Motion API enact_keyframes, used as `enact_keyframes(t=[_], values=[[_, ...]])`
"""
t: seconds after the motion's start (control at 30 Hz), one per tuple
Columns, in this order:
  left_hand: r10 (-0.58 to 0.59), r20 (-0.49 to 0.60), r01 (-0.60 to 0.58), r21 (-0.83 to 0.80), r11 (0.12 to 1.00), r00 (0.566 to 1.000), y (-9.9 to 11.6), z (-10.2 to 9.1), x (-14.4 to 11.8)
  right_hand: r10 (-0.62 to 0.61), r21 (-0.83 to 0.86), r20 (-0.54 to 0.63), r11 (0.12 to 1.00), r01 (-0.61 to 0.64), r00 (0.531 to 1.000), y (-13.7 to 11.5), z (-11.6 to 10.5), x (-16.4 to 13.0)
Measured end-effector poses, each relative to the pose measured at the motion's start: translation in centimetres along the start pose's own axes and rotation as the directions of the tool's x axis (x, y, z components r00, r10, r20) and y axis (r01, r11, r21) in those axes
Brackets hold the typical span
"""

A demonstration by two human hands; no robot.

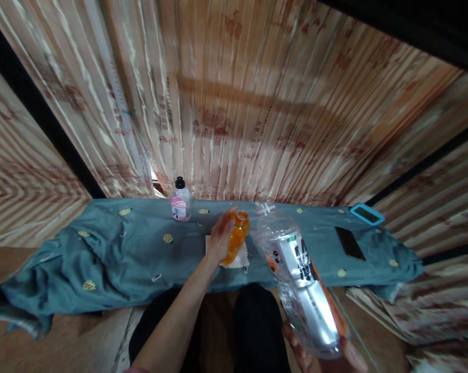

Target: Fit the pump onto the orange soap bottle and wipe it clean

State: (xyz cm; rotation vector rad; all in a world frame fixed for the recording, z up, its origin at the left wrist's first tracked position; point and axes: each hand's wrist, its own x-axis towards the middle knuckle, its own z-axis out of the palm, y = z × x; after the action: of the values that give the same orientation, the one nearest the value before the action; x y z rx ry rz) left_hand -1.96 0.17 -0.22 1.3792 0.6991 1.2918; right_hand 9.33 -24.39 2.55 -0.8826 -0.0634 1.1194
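My left hand (220,239) grips a small orange bottle (237,237) with its top open, held just over a white tissue (242,258) on the blue cloth (125,259). My right hand (322,357) holds the base of a large clear plastic bottle (299,280) with a silver and orange label. That bottle is uncapped and tilted, its open neck (265,209) pointing away, close to the right of the orange bottle's mouth.
A small clear bottle with a black cap and pink label (181,201) stands at the cloth's far edge. A black phone (350,243) and a teal-framed device (367,213) lie on the right. Patterned curtains (257,103) hang behind. My dark-trousered legs (257,326) are below.
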Motion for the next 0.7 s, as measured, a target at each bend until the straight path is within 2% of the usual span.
enact_keyframes(t=[0.23, 0.33, 0.43, 0.5, 0.6, 0.7], values=[[0.034, -0.064, -0.03, 0.072, 0.997, 0.997, 0.4, -1.1, 0.2, -0.017, 0.059, -0.1, 0.998, 0.023, 0.995, -0.3, 0.2, -1.2], [0.061, -0.096, -0.055, 0.065, 0.996, 0.994, 1.0, -2.1, -0.8, -0.024, 0.052, -0.06, 0.998, 0.027, 0.998, 0.0, 0.2, -1.5], [0.016, -0.12, -0.021, -0.04, 0.999, 0.993, 2.1, -2.8, -3.3, 0.002, 0.056, 0.054, 0.998, -0.005, 0.999, 0.4, 0.2, -1.6], [-0.049, -0.104, 0.034, -0.135, 0.99, 0.993, 3.0, -2.8, -5.8, 0.024, 0.085, 0.078, 0.996, -0.03, 0.997, 1.0, 0.4, -1.5], [-0.139, 0.019, 0.139, -0.273, 0.952, 0.99, 4.6, -2.0, -9.8, 0.047, 0.132, 0.087, 0.99, -0.058, 0.995, 2.4, 0.6, -0.8], [-0.194, 0.128, 0.227, -0.356, 0.907, 0.973, 6.1, -0.9, -13.0, 0.138, 0.114, 0.173, 0.981, -0.159, 0.975, 4.3, 0.8, 0.1]])
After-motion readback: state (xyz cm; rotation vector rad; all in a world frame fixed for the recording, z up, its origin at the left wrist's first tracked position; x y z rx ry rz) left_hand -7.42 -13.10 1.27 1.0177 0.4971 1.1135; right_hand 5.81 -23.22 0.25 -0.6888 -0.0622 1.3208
